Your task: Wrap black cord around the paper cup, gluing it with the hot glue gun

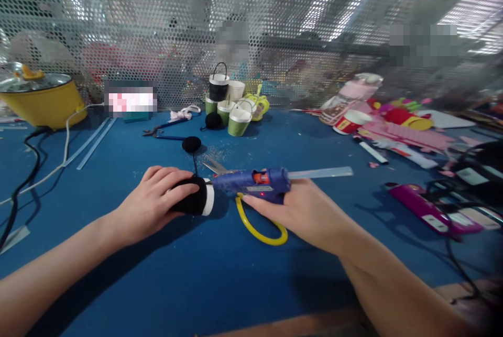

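My left hand (pixel 157 198) is wrapped round a black paper cup (pixel 196 198) with a white rim, which lies on its side on the blue table. In my right hand (pixel 298 208) is a blue hot glue gun (pixel 255 184), a clear glue stick (pixel 320 173) jutting from its back. The gun's nozzle meets the cup near the white rim. Beneath the gun lie scissors with yellow handles (pixel 261 240), their blades partly covered. A black strand runs from the cup to a flat black ball of yarn (pixel 192 144) just beyond it.
Several small green and black cups (pixel 239 119) stand at the back, beside pliers (pixel 157 130) and a dark ball (pixel 213 120). A yellow pot (pixel 43 98) with cords is at left. On the right are a purple box (pixel 428 208), a red paper cup (pixel 351 121) and pink scraps.
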`<state>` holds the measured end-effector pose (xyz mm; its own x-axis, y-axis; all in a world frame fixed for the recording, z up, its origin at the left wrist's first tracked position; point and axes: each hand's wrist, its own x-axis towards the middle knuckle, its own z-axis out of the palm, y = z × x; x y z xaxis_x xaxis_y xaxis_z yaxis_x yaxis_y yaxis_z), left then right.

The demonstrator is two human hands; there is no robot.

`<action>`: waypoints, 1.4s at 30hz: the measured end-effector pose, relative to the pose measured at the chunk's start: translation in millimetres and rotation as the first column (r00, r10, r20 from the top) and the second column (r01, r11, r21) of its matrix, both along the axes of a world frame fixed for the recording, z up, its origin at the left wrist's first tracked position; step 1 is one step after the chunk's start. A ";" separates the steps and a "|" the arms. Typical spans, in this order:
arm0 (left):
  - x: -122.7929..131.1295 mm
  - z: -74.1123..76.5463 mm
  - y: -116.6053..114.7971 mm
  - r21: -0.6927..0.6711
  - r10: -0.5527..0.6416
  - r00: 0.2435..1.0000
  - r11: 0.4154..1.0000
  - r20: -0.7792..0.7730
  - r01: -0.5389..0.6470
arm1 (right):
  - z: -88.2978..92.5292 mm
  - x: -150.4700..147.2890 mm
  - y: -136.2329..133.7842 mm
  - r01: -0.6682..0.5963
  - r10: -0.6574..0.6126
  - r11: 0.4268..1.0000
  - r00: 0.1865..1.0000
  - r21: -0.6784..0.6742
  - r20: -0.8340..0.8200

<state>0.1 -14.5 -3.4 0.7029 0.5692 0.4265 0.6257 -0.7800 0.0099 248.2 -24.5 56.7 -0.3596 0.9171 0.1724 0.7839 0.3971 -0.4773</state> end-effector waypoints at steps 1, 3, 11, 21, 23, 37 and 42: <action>0.3 0.1 0.1 0.000 0.001 1.000 1.000 -0.002 -0.001 | -0.7 -0.2 0.1 0.010 -0.010 1.000 1.000 0.002 0.006; 0.9 0.3 0.2 -0.005 0.005 1.000 1.000 0.005 -0.005 | -1.8 0.1 -0.3 0.018 -0.018 1.000 1.000 -0.004 0.009; -0.6 -2.6 1.8 -0.099 0.075 0.992 0.993 0.105 -0.064 | 1.4 6.5 -7.0 -0.084 0.084 0.996 0.990 -0.005 0.116; -0.6 1.7 1.4 -0.229 0.132 0.980 0.969 0.152 -0.095 | -3.1 4.1 -9.2 -0.066 0.058 0.996 0.988 0.056 0.143; -0.4 2.7 1.1 -0.247 0.141 0.978 0.964 0.151 -0.101 | -1.0 4.5 -9.0 -0.083 0.077 0.996 0.988 0.042 0.134; 0.5 -2.3 0.9 -0.075 0.019 0.995 0.997 0.100 -0.012 | -5.3 3.5 -1.7 -0.005 0.003 1.000 0.998 0.019 0.068; -0.2 -1.9 0.2 -0.065 -0.005 0.997 0.998 0.081 0.010 | -3.1 -2.4 1.6 0.005 -0.005 1.000 1.000 -0.022 -0.019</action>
<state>0.0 -14.3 -5.3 0.6719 0.5927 0.4442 0.6152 -0.7805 0.1108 245.8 -22.9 53.5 -0.3518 0.9224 0.1595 0.7763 0.3827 -0.5009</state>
